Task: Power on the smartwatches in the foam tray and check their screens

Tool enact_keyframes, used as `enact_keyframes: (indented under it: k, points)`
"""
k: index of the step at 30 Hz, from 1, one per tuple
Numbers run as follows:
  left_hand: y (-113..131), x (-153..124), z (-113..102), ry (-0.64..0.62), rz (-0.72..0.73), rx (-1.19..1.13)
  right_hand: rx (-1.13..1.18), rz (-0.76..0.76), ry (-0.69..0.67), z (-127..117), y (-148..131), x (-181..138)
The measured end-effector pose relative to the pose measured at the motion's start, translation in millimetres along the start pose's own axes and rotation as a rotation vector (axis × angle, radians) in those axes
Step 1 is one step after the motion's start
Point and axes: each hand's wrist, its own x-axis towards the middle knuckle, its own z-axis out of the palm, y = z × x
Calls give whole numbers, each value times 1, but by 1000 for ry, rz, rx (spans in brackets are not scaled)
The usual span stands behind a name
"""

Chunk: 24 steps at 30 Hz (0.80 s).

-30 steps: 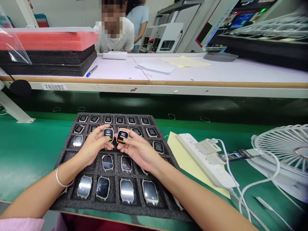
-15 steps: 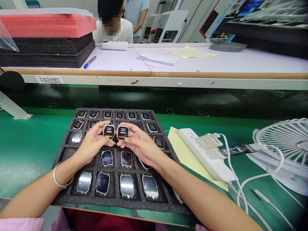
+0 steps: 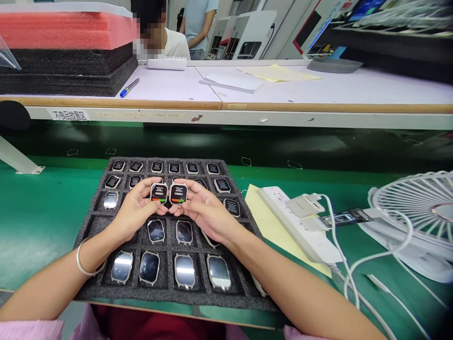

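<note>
My left hand (image 3: 139,208) is closed around the edges of a smartwatch body (image 3: 159,192), its thumb near the lower part of the lit screen. A second, similar smartwatch body (image 3: 178,193) is pinched in my right hand (image 3: 203,208). Both are strapless, side by side, and show white text with a red and green bar at the bottom. Beneath my hands lies a dark grey foam tray (image 3: 166,289) with several more watch bodies in its compartments. Those in the far rows show lit text; a nearer watch (image 3: 185,271) has a dark, reflective screen. My forearms hide some compartments.
To the right are a white power strip (image 3: 300,226) on yellow paper, a charger, white cables and a white fan (image 3: 421,222). A raised shelf (image 3: 170,89) behind holds foam stacks (image 3: 67,61), a blue pen (image 3: 129,88) and papers. Two people are beyond it.
The view has shifted slightly. Both hands keep hold of the two smartwatches at almost the same spot. The person across the shelf has leaned to the left.
</note>
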Motion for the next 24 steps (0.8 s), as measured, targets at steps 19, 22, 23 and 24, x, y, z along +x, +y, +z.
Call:
enact_keyframes:
  k: [19,22,23,24]
  points:
    - [-3,1,1,16,23,1,-4,-6,-23,1,-1,0]
    - [-3,1,1,16,22,-1,1,-3,-22,2,-1,0]
    - [-3,1,1,17,20,-1,0,-2,-21,2,-1,0]
    - [-3,1,1,18,18,-1,-1,-2,-21,2,-1,0]
